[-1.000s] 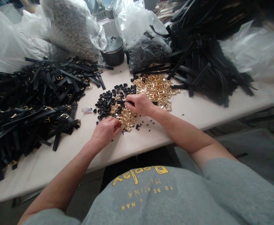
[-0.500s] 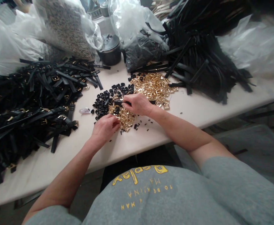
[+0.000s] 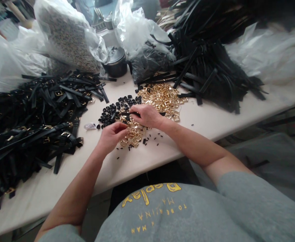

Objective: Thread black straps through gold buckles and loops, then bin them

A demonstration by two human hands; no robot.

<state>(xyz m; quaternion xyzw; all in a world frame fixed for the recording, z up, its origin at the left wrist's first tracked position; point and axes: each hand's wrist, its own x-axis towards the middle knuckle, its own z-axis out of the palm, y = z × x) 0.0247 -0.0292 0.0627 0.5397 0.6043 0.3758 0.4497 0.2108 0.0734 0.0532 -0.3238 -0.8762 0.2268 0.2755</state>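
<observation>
My right hand (image 3: 147, 116) is closed around a narrow black strap (image 3: 125, 114), whose ends stick out on both sides of the fist. The strap is held just above the loose parts. Lower and to the left, my left hand (image 3: 112, 136) has thumb and fingers pinched at the edge of a small heap of gold buckles (image 3: 134, 137). What lies in that pinch is too small to make out. Black keeper loops (image 3: 114, 108) are scattered behind both hands. A larger heap of gold buckles (image 3: 161, 97) lies beyond my right hand.
Finished-looking black straps with buckles (image 3: 59, 111) pile up on the left of the white table (image 3: 197, 129). Plain black straps (image 3: 213, 75) lie at the right. Behind stand a dark lidded pot (image 3: 115, 65), a filled plastic bag (image 3: 64, 37) and another bag (image 3: 147, 50).
My left hand has lifted slightly from the small buckle heap, its thumb and fingers now in clearer view. My right hand keeps the strap in nearly the same place. The camera view has tilted a little.
</observation>
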